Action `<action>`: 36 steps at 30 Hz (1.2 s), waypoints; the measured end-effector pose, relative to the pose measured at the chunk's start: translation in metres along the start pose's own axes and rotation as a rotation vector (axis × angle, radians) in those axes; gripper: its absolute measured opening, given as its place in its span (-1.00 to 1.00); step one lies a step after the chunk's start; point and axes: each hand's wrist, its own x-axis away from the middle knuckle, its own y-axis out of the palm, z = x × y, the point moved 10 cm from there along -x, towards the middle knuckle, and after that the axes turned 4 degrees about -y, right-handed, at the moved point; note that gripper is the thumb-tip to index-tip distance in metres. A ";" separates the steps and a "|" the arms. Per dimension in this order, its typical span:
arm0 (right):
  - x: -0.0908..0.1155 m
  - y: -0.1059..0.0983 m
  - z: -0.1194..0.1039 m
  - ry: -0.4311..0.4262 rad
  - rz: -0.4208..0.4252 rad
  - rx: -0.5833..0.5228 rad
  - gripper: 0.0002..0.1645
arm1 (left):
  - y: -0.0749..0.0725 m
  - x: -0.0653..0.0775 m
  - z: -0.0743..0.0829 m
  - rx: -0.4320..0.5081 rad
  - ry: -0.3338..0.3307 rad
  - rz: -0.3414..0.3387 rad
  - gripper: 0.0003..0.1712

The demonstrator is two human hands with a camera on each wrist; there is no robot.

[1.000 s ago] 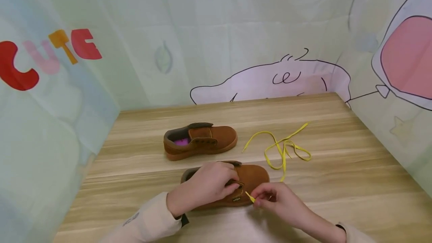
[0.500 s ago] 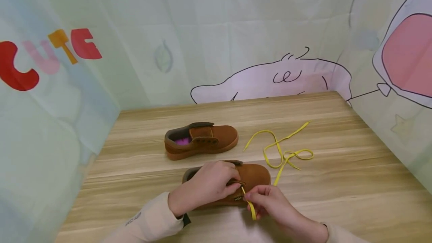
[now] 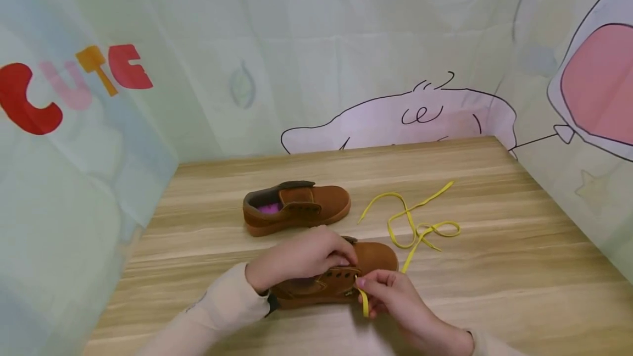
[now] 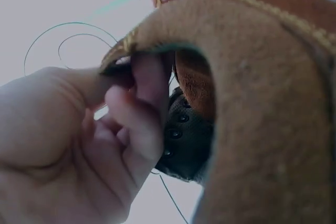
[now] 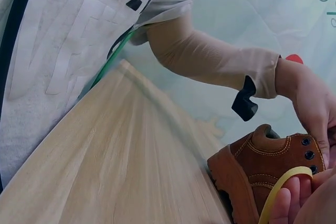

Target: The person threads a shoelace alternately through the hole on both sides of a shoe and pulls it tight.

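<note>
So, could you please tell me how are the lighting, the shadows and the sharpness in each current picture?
Head: fairly even, diffuse light, with a soft shadow on the table by the near shoe; left wrist: background washed out almost to white, the shoe looming large and softly focused; right wrist: muted, cool tones, yet the yellow lace stands out.

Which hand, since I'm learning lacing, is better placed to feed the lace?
Probably the right hand: it pinches the yellow lace by the eyelets, while the left hand grips the flap.
</note>
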 end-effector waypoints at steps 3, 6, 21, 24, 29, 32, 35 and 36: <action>0.000 0.000 0.001 -0.003 0.013 -0.008 -0.83 | 0.006 -0.003 0.003 -0.026 0.029 -0.064 -0.82; 0.000 0.000 0.001 -0.005 0.015 -0.018 -0.83 | 0.008 -0.007 0.004 -0.052 0.024 -0.099 -0.78; -0.004 -0.013 -0.008 -0.015 0.001 0.015 -0.65 | 0.003 -0.010 0.024 -0.571 0.165 0.048 -0.82; -0.011 -0.018 -0.024 -0.091 0.024 0.104 -0.58 | -0.005 -0.009 0.029 -0.687 0.210 0.132 -0.77; -0.025 -0.014 -0.040 -0.140 -0.012 0.275 -0.56 | -0.023 -0.010 0.027 -0.730 0.226 0.228 -0.80; -0.030 -0.009 -0.046 -0.154 -0.041 0.337 -0.60 | -0.031 -0.012 0.024 -0.716 0.204 0.245 -0.86; -0.034 -0.006 -0.049 -0.153 -0.035 0.341 -0.64 | -0.036 -0.012 0.022 -0.673 0.177 0.243 -0.90; -0.035 -0.006 -0.050 -0.150 -0.028 0.326 -0.65 | -0.037 -0.012 0.021 -0.655 0.165 0.243 -0.93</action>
